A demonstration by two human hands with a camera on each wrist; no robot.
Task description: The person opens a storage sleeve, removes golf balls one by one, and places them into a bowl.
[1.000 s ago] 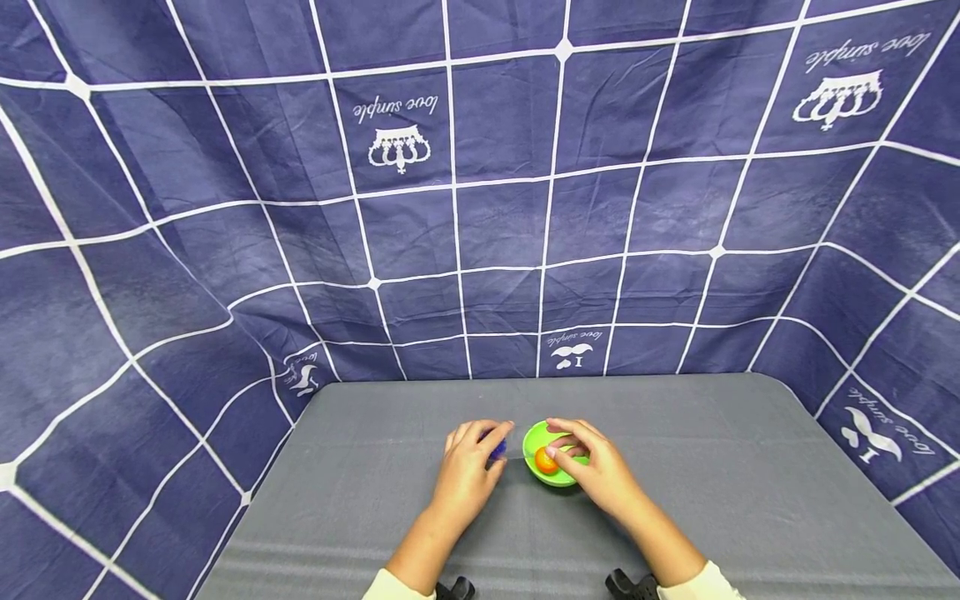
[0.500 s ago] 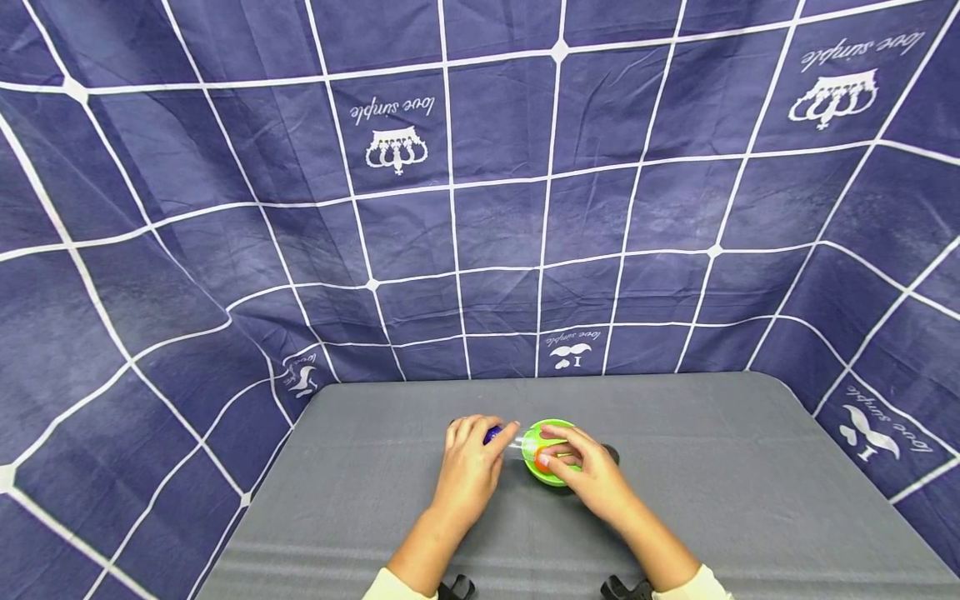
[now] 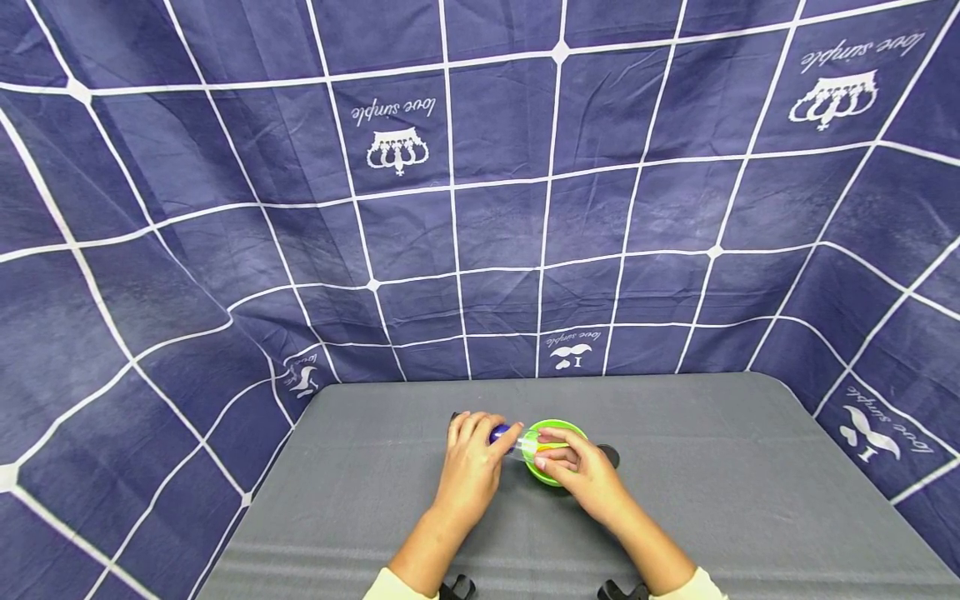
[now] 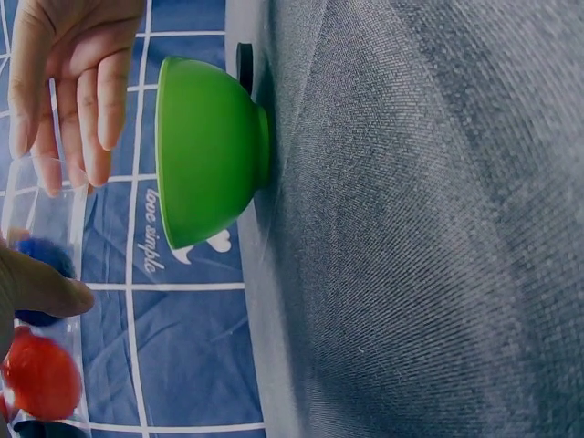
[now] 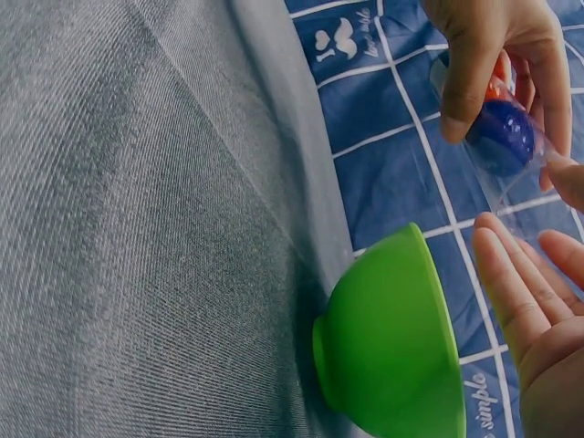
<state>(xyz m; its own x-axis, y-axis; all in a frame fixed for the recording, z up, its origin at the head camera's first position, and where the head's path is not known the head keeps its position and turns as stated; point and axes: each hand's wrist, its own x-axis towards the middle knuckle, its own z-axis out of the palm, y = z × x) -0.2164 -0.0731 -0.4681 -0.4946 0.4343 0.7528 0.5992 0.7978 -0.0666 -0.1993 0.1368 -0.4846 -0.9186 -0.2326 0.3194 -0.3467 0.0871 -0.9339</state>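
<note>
My left hand [image 3: 471, 454] grips a clear plastic tube [image 4: 41, 205], tilted with its mouth toward the right. Inside it are a blue ball [image 4: 41, 265] and a red ball [image 4: 44, 374]. My right hand [image 3: 573, 457] is at the tube's mouth, fingers nearly straight, with fingertips and thumb on either side of the rim. Below stands a bright green bowl [image 5: 392, 338], upright on the grey cloth. An orange patch [image 3: 551, 447] shows between my right fingers in the head view, mostly hidden.
A black disc [image 3: 609, 456] lies on the grey table [image 3: 360, 500], right of the bowl. A blue cloth [image 3: 495, 225] with white lines rises behind and at both sides. Black wrist mounts [image 3: 459, 587] show at the bottom edge.
My left hand has tipped the tube toward the bowl, and its clear end now reaches my right fingers. My right hand has shifted slightly left; the orange ball is now mostly covered.
</note>
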